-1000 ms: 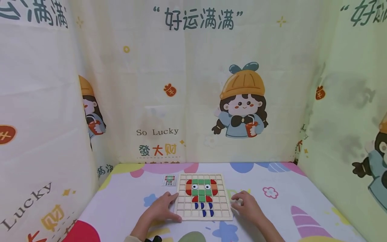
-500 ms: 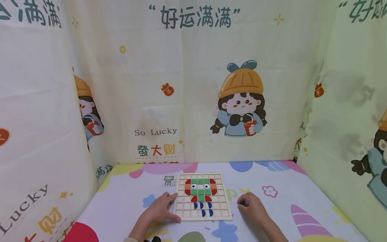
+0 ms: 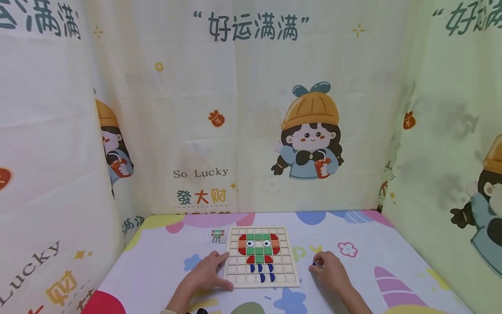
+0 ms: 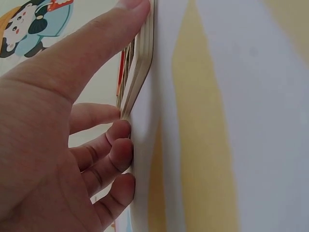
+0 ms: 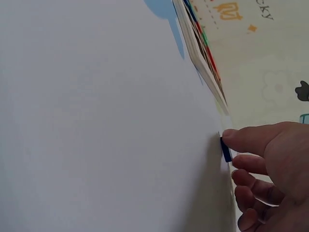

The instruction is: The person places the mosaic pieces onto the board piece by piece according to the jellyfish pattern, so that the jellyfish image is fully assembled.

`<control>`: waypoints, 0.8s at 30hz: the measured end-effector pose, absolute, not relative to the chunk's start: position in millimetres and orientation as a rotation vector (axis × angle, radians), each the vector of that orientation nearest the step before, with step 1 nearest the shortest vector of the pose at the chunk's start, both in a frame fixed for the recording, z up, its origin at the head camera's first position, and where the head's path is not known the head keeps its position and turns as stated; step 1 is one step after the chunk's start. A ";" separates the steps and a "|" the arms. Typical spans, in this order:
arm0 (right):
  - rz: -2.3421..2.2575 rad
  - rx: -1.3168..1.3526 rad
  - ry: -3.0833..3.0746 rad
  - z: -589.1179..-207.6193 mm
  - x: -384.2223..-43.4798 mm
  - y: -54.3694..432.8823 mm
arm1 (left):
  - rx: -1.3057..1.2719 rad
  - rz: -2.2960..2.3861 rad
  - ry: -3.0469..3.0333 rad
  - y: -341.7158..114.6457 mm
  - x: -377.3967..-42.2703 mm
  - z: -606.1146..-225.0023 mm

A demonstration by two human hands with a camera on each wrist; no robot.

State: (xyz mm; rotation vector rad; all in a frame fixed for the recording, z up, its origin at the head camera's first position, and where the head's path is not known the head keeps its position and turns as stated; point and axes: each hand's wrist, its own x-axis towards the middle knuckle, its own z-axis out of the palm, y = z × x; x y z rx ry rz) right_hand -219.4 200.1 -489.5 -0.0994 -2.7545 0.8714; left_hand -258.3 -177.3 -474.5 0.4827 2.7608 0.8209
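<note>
A square wooden grid board (image 3: 290, 261) lies on the table with red, orange, green and dark blue pieces in its cells, forming a figure with two round eyes. My left hand (image 3: 205, 272) rests against its near left corner, index finger at the left edge and thumb at the corner. In the left wrist view the thumb (image 4: 82, 53) touches the board's edge, with the other fingers loosely bent beside it. My right hand (image 3: 331, 271), right of the board, pinches a small dark blue piece (image 5: 226, 150) between thumb and fingers, close over the tabletop.
A small picture card (image 3: 217, 236) with a similar figure lies at the board's upper left. The patterned tablecloth (image 3: 353, 288) covers the table. Printed cloth walls (image 3: 251, 131) enclose the back and both sides.
My right hand has moved a little right, away from the board's edge, and the dark blue piece shows in its fingers. The left hand and the pieces on the board stay as they were.
</note>
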 end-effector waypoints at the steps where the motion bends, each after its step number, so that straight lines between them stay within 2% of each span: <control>1: 0.873 -0.110 -2.767 -488.8 -219.8 200.1 | 0.479 0.821 2.762 -177.4 -258.8 -474.3; 17: 0.779 -0.079 -2.781 -486.4 -220.8 191.3 | 0.482 0.836 2.754 -178.5 -260.8 -477.9; 24: 0.850 0.053 -2.727 -480.7 -222.4 154.2 | 0.481 0.844 2.756 -177.6 -261.6 -475.2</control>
